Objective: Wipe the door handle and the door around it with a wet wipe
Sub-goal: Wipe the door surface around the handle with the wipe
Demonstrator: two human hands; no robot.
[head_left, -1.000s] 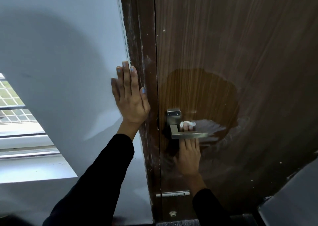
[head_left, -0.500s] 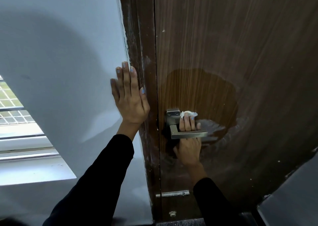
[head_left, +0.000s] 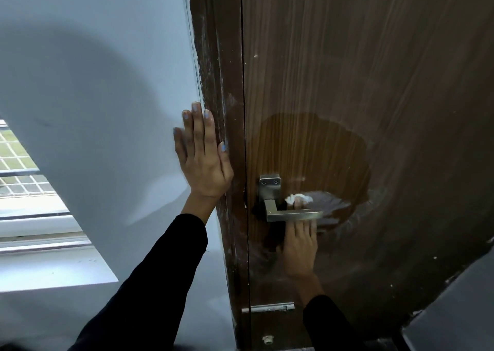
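A dusty brown wooden door fills the right half of the view, with a darker damp patch around its metal lever handle. My right hand reaches up behind the lever and presses a crumpled white wet wipe against the door just above the lever. The lever hides part of its fingers. My left hand lies flat with fingers together on the white wall beside the door frame and holds nothing.
The white wall is on the left, with a window and its grille at the far left. A metal latch plate sits low on the door edge. A grey surface shows at the bottom right.
My right hand slid up behind the lever with the wipe, then came back down to just above the lever. My left hand stayed flat on the wall.
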